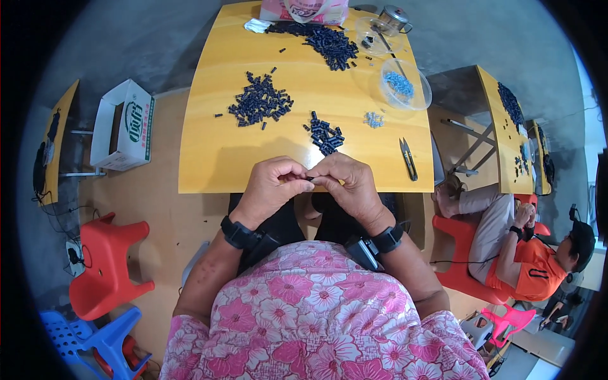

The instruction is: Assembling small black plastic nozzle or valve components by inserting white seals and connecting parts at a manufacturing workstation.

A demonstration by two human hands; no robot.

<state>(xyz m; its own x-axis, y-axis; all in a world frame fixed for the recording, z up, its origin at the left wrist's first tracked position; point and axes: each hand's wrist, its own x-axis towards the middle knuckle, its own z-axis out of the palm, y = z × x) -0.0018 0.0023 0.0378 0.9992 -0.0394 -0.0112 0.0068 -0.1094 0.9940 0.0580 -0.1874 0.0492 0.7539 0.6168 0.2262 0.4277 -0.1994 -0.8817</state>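
At the near edge of the yellow table (221,161), my left hand (272,187) and my right hand (348,183) meet fingertip to fingertip. Both pinch a small black piece (310,178), mostly covered by the fingers. Just beyond them lies a small pile of short black cylindrical pieces (325,134). A larger pile of the same pieces (259,101) sits farther left. To the right are a little heap of small blue pieces (373,120) and black thread snips (408,159).
A clear bowl of blue pieces (399,85), another clear bowl (379,37) and a metal mug (395,20) stand far right. Black pieces (330,47) spread before a pink bag (304,11). A red chair (107,269) stands left; a seated person (532,272) works at right.
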